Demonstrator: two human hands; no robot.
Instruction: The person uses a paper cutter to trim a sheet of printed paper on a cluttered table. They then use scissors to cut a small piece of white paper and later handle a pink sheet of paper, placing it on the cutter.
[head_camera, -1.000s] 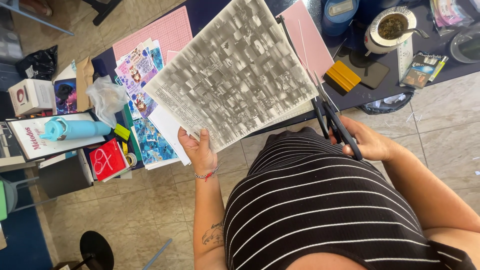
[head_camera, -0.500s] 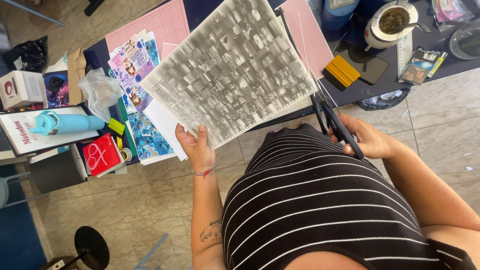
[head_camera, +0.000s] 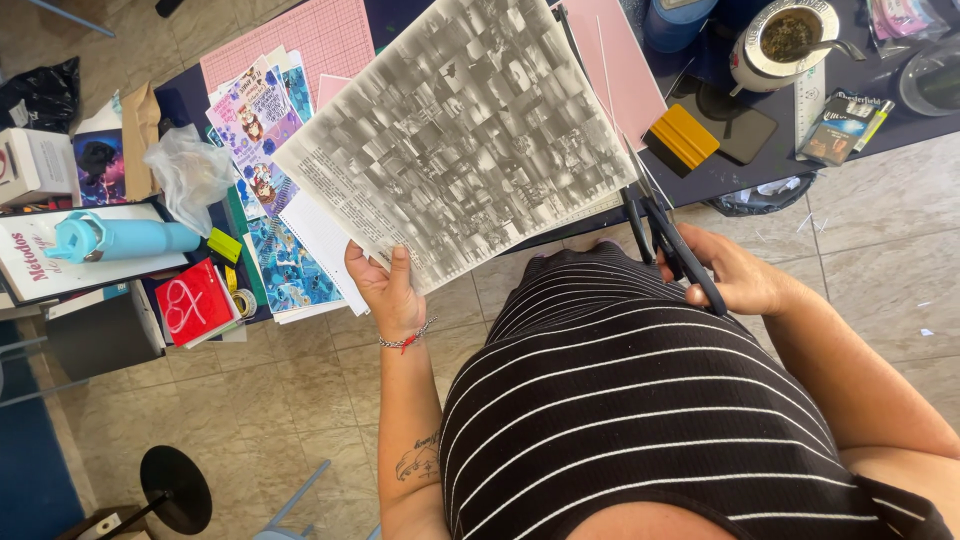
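My left hand (head_camera: 385, 290) pinches the near edge of a large grey printed sheet (head_camera: 465, 135) covered in small black-and-white pictures, holding it up over the table edge. My right hand (head_camera: 735, 275) grips black-handled scissors (head_camera: 665, 235), whose blades reach up along the sheet's right edge. A red thread bracelet sits on my left wrist. My black top with white stripes fills the lower right of the view.
A dark table (head_camera: 700, 175) carries pink paper (head_camera: 625, 60), an orange scraper (head_camera: 682, 138), a dark phone (head_camera: 735, 120), a cup with a metal straw (head_camera: 780, 40) and colourful sticker sheets (head_camera: 260, 130). A light blue bottle (head_camera: 120, 238) and red booklet (head_camera: 195, 302) lie left. Tiled floor below.
The view has shifted slightly; the grey sheet and both hands sit a little higher in the picture. The scissors stay at the sheet's right edge.
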